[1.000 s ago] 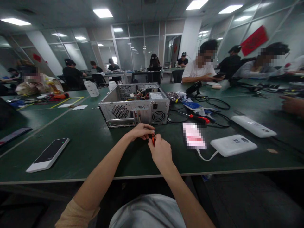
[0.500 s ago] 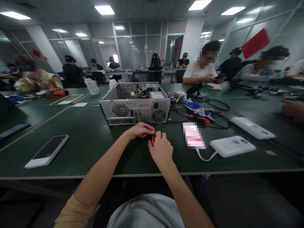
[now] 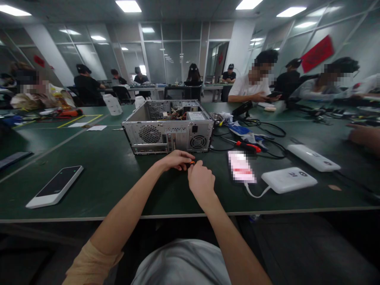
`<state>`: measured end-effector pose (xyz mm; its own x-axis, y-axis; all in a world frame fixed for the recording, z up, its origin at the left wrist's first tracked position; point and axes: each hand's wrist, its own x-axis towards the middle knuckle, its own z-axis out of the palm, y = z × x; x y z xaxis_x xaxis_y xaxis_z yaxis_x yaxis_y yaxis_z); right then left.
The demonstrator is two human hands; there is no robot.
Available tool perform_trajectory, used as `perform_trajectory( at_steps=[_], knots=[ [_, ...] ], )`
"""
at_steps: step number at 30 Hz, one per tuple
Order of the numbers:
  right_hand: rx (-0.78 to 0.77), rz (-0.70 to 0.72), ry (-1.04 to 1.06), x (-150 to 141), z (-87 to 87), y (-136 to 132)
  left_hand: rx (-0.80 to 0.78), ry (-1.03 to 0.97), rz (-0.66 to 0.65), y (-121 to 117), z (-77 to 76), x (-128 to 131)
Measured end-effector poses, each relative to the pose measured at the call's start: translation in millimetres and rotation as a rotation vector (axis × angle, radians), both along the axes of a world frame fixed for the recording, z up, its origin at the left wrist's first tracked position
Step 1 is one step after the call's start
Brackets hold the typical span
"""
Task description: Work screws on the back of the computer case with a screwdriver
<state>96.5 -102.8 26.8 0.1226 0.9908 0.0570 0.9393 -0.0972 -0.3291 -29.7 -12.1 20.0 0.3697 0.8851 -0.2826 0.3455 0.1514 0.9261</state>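
orange piece (image 3: 192, 162), long axis hidden

I've got a loose tan sleeve (image 3: 92, 261) ending in a wrinkly hem near my left elbow, plus a pale grey top (image 3: 181, 264) with darker creases. Left hand (image 3: 175, 160) and right hand (image 3: 202, 180) are bare.

A white cable (image 3: 257, 195) runs between phone (image 3: 242, 167) and power bank (image 3: 286, 182).

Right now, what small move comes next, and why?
Perhaps ease your curled, bare right hand back slightly to expose the small orange object: it sits between that hand and your bare left hand, with only a little orange showing.
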Motion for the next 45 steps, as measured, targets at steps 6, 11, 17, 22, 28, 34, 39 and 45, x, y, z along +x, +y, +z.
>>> perform_trajectory(
  at_steps=[6, 11, 17, 22, 28, 34, 39, 45],
  knots=[
    [-0.009, 0.025, 0.03, 4, 1.5, 8, 0.031, 0.029, 0.114, 3, -5.4, 9],
    [0.035, 0.033, 0.03, 5, -1.1, 7, 0.045, 0.027, 0.208, 4, -7.4, 13],
    [0.16, 0.09, 0.017, 12, -10.7, -6, 0.065, 0.098, 0.281, -2, 0.3, 24],
    [0.105, 0.098, -0.005, 13, -10.7, -7, 0.06, 0.096, 0.319, -2, 0.5, 25],
    [0.109, 0.1, 0.027, 10, -10.4, -7, 0.052, 0.076, 0.341, -1, -2.2, 23],
    [0.191, 0.146, 0.05, 12, -18.5, -12, 0.056, 0.086, 0.375, -1, -3.6, 22],
    [0.18, 0.135, 0.078, 14, -16.9, -12, 0.068, 0.05, 0.38, 3, -8.2, 21],
    [0.117, 0.146, 0.108, 12, -9.4, -8, 0.053, 0.064, 0.333, 7, -8.9, 17]
  ],
)
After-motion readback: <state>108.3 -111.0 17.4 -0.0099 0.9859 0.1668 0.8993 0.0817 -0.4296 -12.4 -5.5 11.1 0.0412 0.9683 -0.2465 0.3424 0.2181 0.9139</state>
